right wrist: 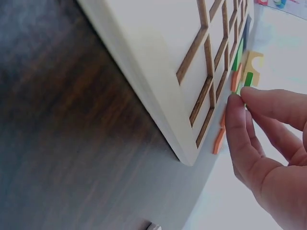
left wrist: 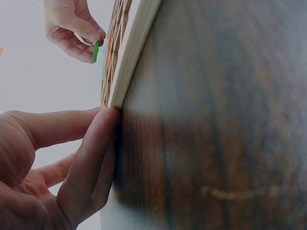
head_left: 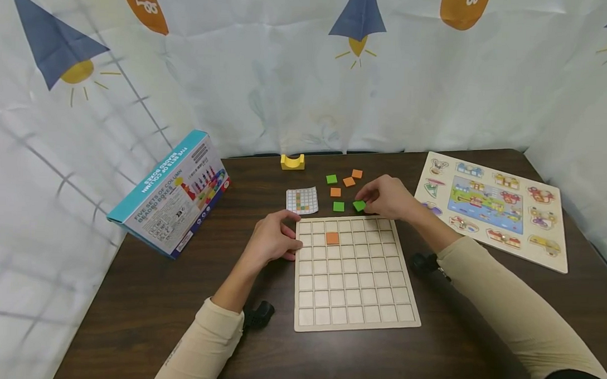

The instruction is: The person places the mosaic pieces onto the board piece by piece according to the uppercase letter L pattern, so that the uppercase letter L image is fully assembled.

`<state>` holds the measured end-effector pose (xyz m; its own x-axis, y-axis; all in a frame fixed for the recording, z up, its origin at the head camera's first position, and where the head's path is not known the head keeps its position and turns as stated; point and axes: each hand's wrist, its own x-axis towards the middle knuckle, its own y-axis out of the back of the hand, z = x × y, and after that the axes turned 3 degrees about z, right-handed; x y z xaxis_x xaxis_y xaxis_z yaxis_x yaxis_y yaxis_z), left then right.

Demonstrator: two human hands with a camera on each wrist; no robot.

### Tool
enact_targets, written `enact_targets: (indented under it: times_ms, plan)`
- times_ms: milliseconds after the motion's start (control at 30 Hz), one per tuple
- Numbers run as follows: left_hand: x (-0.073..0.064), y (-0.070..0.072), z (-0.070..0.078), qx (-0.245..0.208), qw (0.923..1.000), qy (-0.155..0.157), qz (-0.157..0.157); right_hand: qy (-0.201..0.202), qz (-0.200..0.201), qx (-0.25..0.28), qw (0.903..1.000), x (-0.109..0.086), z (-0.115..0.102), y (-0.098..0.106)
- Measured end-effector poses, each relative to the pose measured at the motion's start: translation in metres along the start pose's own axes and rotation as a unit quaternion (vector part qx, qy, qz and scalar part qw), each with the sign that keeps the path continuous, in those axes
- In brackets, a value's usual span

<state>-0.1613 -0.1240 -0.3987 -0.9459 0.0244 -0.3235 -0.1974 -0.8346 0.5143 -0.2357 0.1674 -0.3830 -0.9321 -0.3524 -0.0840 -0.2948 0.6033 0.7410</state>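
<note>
A wooden grid board [head_left: 356,330] lies in the middle of the table, with one orange square tile [head_left: 332,238] in a cell of its second row. My left hand [head_left: 275,236] grips the board by its left edge, near the far left corner; the left wrist view has the fingertips [left wrist: 106,117] right at the rim. Beyond the board's far edge, my right hand [head_left: 385,198] pinches a green square tile [head_left: 359,206] between thumb and fingers. The same tile shows edge-on in the left wrist view. More green tiles [head_left: 338,206] and several orange tiles [head_left: 349,181] lie loose nearby.
A small printed pattern card [head_left: 301,200] lies behind the board's left corner. Farther back stands a yellow curved block [head_left: 292,162]. To the left is a tilted cardboard box [head_left: 177,202]; to the right, a wooden picture puzzle [head_left: 544,256]. A printed curtain [head_left: 287,72] hangs behind the table.
</note>
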Motion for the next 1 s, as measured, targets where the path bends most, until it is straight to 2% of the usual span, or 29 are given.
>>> enact_targets:
  times_ms: [1000]
  plan:
    - [0.0, 0.0, 0.002, 0.005, 1.0, 0.005, -0.001, -0.024, -0.002, 0.031, 0.9992, -0.023, -0.011, -0.016]
